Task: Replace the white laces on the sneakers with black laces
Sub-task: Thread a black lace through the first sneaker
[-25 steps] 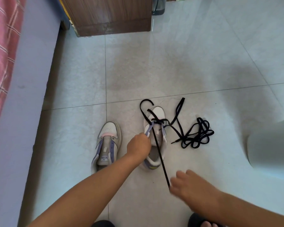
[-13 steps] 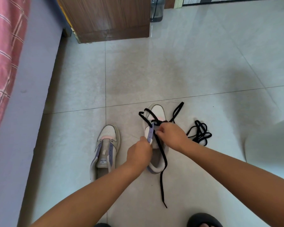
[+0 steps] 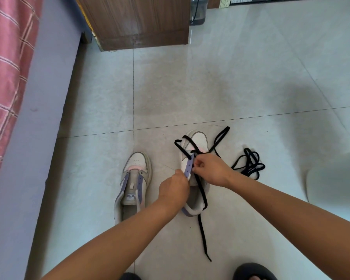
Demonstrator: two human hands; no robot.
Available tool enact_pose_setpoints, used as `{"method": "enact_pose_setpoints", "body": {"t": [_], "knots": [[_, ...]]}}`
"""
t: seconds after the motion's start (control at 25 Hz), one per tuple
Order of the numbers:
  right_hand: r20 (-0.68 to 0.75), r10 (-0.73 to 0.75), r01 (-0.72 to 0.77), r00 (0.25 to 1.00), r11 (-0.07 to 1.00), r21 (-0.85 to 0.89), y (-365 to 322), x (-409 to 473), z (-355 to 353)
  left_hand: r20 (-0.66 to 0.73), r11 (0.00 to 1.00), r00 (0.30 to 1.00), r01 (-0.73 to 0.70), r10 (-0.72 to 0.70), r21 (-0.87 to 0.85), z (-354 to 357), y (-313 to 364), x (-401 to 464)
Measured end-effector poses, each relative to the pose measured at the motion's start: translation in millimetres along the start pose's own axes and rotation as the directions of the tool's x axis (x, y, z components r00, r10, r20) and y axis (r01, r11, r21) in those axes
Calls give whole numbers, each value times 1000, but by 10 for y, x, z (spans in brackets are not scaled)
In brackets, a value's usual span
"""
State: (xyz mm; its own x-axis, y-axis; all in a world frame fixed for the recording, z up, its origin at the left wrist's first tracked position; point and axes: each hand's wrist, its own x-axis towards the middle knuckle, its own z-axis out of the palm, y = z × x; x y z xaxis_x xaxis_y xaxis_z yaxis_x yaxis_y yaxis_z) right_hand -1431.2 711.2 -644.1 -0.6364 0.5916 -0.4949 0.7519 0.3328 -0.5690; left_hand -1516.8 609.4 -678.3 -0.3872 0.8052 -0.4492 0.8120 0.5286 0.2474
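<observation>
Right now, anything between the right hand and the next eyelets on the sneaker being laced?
Nothing visible. The right hand is already at the purple eyelet strip of the sneaker, pinching the black lace; the left hand holds that strip from below.

Soft daylight brightens my view; the floor (image 3: pixel 220 81) gleams at the top, my broad shadow dulls it, edges bow and blur.

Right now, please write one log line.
left hand: holds eyelet strip | right hand: pinches black lace | other sneaker: unlaced
</observation>
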Motion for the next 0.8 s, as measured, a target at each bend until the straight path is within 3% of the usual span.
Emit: {"method": "enact_pose_setpoints", "body": {"t": [0.16, 0.32, 0.4, 0.48, 0.56, 0.6, 0.68, 0.8], "knots": [[276, -66, 79, 959, 996, -38, 23, -398, -22, 66, 983, 992, 112, -103, -147, -35, -28, 63], [616, -125, 196, 778, 979, -50, 18, -923, 122, 65, 943, 974, 227, -218, -244, -146, -128, 185], [699, -70, 265, 711, 948, -175, 39, -1053, 191, 49, 938, 974, 225, -220, -263, -172, -162, 209], [624, -32, 262, 781, 923, -281, 42, -977, 172, 42, 940, 977, 210, -207, -267, -168, -161, 188], [300, -51, 126, 953, 963, -237, 6, -729, 60, 23, 954, 982, 185, -185, -237, -160, -134, 145], [99, -31, 45, 995, 989, -144, -28, -575, -11, 6, 965, 986, 163, -166, -207, -157, -123, 118], [-122, 50, -46, 991, 998, 30, -111, -298, -131, -21, 985, 994, 106, -110, -135, -171, -86, 60], [-149, 45, -53, 988, 997, -48, -205, -66, -129, -30, 995, 998, 44, -47, -88, -177, -25, -18]]}}
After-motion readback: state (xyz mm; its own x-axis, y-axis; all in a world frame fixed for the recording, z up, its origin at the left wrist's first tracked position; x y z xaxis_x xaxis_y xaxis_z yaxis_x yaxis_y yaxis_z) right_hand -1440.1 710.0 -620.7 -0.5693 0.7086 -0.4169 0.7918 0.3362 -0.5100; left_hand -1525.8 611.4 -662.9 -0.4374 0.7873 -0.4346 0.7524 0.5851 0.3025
